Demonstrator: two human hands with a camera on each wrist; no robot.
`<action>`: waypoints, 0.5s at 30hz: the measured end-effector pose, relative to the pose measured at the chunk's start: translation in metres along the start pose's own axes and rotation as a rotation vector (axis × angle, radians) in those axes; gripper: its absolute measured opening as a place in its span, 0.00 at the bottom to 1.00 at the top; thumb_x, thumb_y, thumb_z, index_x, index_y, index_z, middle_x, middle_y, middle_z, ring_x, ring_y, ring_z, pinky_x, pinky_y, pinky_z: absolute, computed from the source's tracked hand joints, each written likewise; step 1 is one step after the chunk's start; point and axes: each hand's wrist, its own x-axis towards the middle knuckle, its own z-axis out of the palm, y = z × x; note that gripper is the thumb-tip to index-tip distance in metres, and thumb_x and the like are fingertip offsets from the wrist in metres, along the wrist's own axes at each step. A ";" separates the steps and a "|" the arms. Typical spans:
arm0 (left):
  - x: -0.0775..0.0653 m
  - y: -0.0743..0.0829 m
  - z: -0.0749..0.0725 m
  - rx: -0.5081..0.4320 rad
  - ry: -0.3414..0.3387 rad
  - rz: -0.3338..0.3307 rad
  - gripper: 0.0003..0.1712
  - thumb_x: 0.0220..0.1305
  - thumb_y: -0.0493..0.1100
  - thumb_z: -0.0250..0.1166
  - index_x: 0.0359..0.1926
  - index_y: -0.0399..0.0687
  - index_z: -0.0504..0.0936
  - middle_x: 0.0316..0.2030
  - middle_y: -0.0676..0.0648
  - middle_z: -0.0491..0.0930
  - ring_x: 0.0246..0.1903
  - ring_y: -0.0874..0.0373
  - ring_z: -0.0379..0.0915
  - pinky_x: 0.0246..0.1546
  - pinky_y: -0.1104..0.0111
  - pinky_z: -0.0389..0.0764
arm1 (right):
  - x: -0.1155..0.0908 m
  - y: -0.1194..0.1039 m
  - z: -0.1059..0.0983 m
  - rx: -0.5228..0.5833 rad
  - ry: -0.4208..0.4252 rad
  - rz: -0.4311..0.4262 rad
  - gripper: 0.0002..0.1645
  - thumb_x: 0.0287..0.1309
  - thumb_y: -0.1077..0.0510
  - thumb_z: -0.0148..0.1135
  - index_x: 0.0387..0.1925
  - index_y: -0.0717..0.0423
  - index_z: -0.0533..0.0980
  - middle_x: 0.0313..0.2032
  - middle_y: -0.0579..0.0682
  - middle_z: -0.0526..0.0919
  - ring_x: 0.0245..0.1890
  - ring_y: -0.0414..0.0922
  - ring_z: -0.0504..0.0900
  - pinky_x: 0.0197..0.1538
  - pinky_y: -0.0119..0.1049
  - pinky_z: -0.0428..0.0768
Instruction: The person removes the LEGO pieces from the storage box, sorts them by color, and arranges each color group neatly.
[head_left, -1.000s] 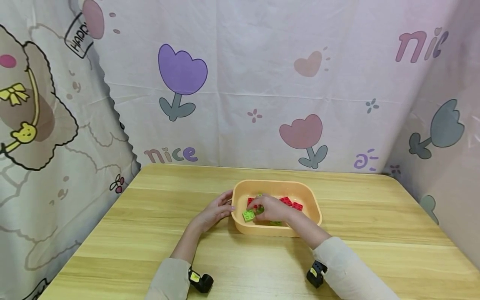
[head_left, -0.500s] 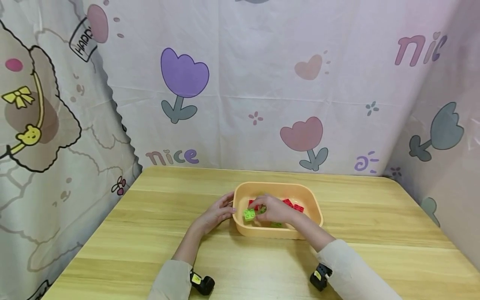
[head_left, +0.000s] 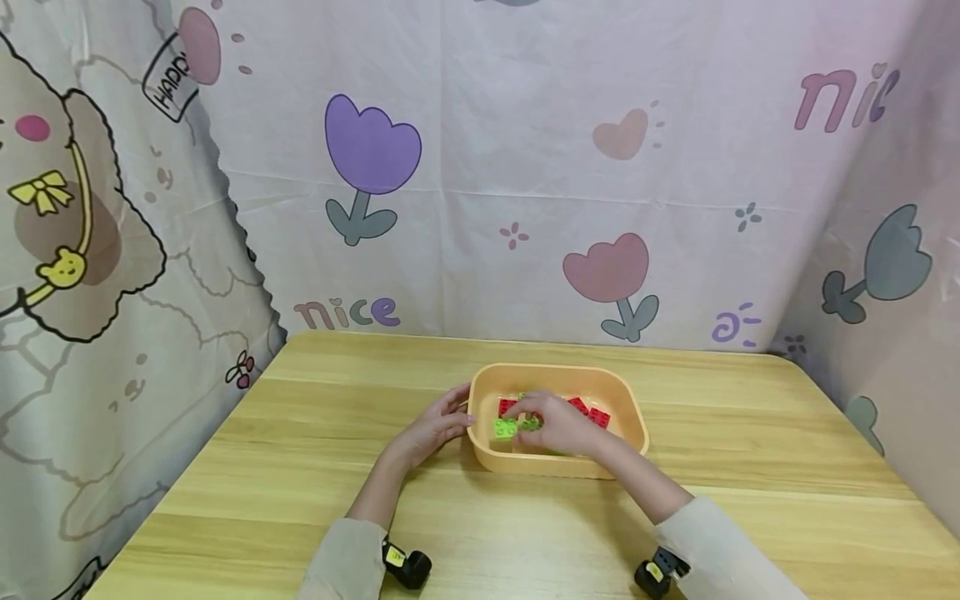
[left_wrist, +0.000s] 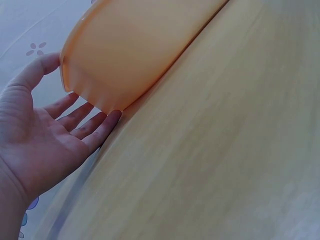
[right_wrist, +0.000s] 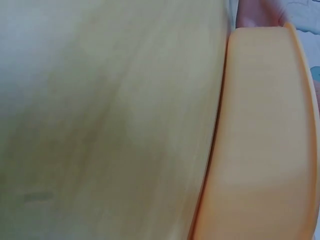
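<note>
My left hand rests against the left end of a pale orange plastic bin. In the left wrist view its thumb touches the rim and the fairly straight fingers touch the lower end wall. My right hand reaches into the bin, thumb and index finger pinching a light green toy building brick. Another green brick shows in the gap between thumb and fingers. Behind the fingertips lies a red brick. The right wrist view shows mostly the bin's outer wall, with the pinched brick hidden.
More red bricks lie in the right part of the bin. Beneath it is a wood-grain table. A printed cloth hangs along the table's back edge and at both sides. Black wrist cameras sit below both sleeves.
The right hand and forearm have shifted slightly right within the bin. The front green brick has turned and moved slightly right. The left hand stays at the bin's end.
</note>
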 end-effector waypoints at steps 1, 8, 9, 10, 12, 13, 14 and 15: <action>0.000 0.000 0.000 -0.002 -0.001 0.002 0.42 0.57 0.34 0.57 0.70 0.37 0.47 0.68 0.35 0.46 0.65 0.43 0.48 0.56 0.61 0.65 | -0.001 0.000 0.000 -0.002 0.005 -0.007 0.16 0.48 0.58 0.66 0.43 0.48 0.80 0.44 0.46 0.77 0.47 0.47 0.72 0.46 0.43 0.74; 0.000 -0.001 -0.001 -0.009 -0.004 0.005 0.43 0.56 0.34 0.58 0.69 0.37 0.46 0.68 0.36 0.46 0.65 0.44 0.48 0.56 0.61 0.65 | -0.011 -0.006 -0.003 0.039 0.042 -0.035 0.17 0.47 0.59 0.67 0.42 0.50 0.80 0.43 0.46 0.77 0.41 0.49 0.74 0.38 0.44 0.77; 0.000 -0.001 -0.001 -0.008 -0.003 0.004 0.43 0.56 0.34 0.58 0.69 0.37 0.47 0.68 0.36 0.46 0.65 0.44 0.48 0.56 0.61 0.65 | -0.013 -0.007 -0.003 0.038 0.049 -0.036 0.17 0.47 0.59 0.67 0.42 0.49 0.80 0.43 0.46 0.77 0.42 0.48 0.74 0.39 0.44 0.77; 0.000 -0.001 -0.001 -0.008 -0.002 0.002 0.43 0.56 0.34 0.58 0.70 0.38 0.47 0.68 0.36 0.46 0.65 0.44 0.48 0.56 0.61 0.65 | -0.014 -0.008 -0.004 0.041 0.056 -0.032 0.17 0.47 0.59 0.67 0.42 0.49 0.80 0.43 0.46 0.77 0.43 0.48 0.74 0.40 0.45 0.77; 0.000 -0.001 -0.001 -0.006 -0.003 0.004 0.43 0.56 0.35 0.58 0.69 0.37 0.47 0.68 0.36 0.46 0.65 0.44 0.48 0.56 0.61 0.65 | -0.017 -0.011 -0.005 0.048 0.075 -0.024 0.17 0.46 0.59 0.68 0.42 0.48 0.80 0.44 0.46 0.78 0.44 0.48 0.74 0.42 0.46 0.77; 0.000 -0.001 -0.001 -0.006 -0.003 0.004 0.43 0.56 0.35 0.58 0.69 0.37 0.47 0.68 0.36 0.46 0.64 0.44 0.48 0.57 0.61 0.65 | -0.018 -0.013 -0.006 0.055 0.084 -0.019 0.17 0.46 0.59 0.68 0.42 0.48 0.80 0.44 0.45 0.78 0.44 0.49 0.74 0.43 0.47 0.76; 0.000 -0.001 0.000 -0.007 -0.003 0.004 0.44 0.56 0.35 0.58 0.69 0.37 0.47 0.68 0.36 0.46 0.64 0.43 0.48 0.57 0.61 0.65 | -0.020 -0.014 -0.007 0.057 0.092 -0.015 0.17 0.46 0.59 0.68 0.42 0.48 0.80 0.43 0.44 0.78 0.44 0.49 0.74 0.44 0.47 0.76; 0.000 0.000 0.000 -0.008 -0.002 0.004 0.44 0.56 0.35 0.58 0.69 0.37 0.46 0.68 0.36 0.46 0.64 0.43 0.48 0.57 0.61 0.65 | -0.021 -0.016 -0.007 0.056 0.102 -0.016 0.17 0.46 0.58 0.68 0.42 0.47 0.80 0.43 0.43 0.78 0.44 0.50 0.74 0.44 0.48 0.75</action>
